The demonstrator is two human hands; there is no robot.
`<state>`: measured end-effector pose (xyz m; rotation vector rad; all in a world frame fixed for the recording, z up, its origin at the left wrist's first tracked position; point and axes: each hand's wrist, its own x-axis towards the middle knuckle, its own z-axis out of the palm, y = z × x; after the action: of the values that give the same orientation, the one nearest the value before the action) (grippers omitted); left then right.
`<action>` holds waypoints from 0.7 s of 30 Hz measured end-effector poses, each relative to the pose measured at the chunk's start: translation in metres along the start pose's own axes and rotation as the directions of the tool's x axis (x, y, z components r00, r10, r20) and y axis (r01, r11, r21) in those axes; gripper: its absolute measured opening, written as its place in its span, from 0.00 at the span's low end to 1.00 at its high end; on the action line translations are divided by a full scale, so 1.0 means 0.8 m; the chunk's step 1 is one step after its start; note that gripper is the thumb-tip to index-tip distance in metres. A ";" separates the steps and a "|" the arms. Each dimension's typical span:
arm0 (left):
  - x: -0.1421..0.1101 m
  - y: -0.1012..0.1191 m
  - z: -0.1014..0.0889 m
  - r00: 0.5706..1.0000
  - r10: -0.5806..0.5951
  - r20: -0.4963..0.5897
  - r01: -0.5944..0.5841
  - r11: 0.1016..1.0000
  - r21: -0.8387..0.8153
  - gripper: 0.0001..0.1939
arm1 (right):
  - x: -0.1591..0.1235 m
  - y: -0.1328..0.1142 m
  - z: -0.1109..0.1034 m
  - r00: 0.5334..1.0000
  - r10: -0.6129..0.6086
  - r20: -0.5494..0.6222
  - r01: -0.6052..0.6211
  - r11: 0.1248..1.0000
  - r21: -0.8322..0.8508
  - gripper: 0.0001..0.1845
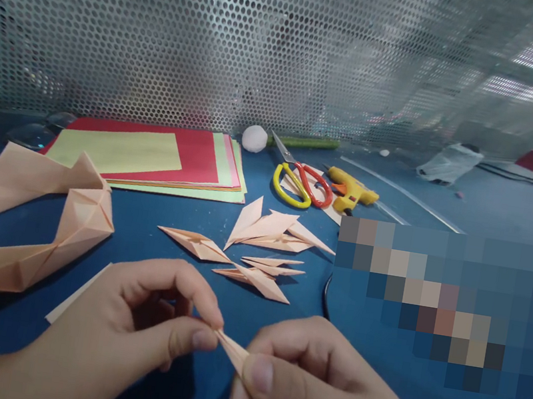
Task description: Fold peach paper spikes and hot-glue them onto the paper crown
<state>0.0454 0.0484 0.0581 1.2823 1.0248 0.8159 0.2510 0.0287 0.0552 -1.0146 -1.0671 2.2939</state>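
Observation:
Both hands pinch one small folded peach paper piece [233,351] just above the blue table. My left hand [146,322] grips its pointed tip between thumb and forefinger. My right hand [313,379] holds the wider end, the thumb pressed on top. Beyond the hands lie several finished pointed peach paper pieces [258,252] in a loose group. A large folded peach paper form [30,223] stretches along the left side.
A stack of red, yellow and green paper sheets [161,159] lies at the back left. Yellow and red scissors [300,181], a yellow glue gun [349,191], a white ball [254,138] and a perforated metal screen [271,45] stand behind. A black cable [326,296] crosses the table.

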 end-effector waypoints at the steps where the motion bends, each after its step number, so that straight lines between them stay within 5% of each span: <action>1: 0.000 0.000 0.000 1.000 0.002 -0.001 -0.002 1.000 -0.008 0.09 | -0.001 0.001 0.000 1.000 0.009 0.002 -0.009 1.000 0.013 0.25; 12: -0.005 -0.007 0.001 0.998 0.018 0.061 -0.011 0.994 -0.113 0.10 | 0.000 -0.003 -0.001 0.998 0.068 -0.005 -0.068 0.998 -0.006 0.23; 17: -0.006 -0.004 0.001 0.998 0.011 0.059 -0.003 0.991 -0.135 0.11 | -0.001 -0.001 0.004 1.000 -0.011 -0.020 0.010 1.000 -0.003 0.24; 21: -0.003 -0.001 0.002 0.997 -0.001 0.082 0.011 0.992 -0.128 0.14 | -0.003 0.001 0.011 0.996 -0.071 -0.060 0.061 0.985 -0.160 0.29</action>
<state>0.0459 0.0457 0.0578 1.1931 0.8963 0.8053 0.2461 0.0225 0.0595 -1.0897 -1.2521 2.1357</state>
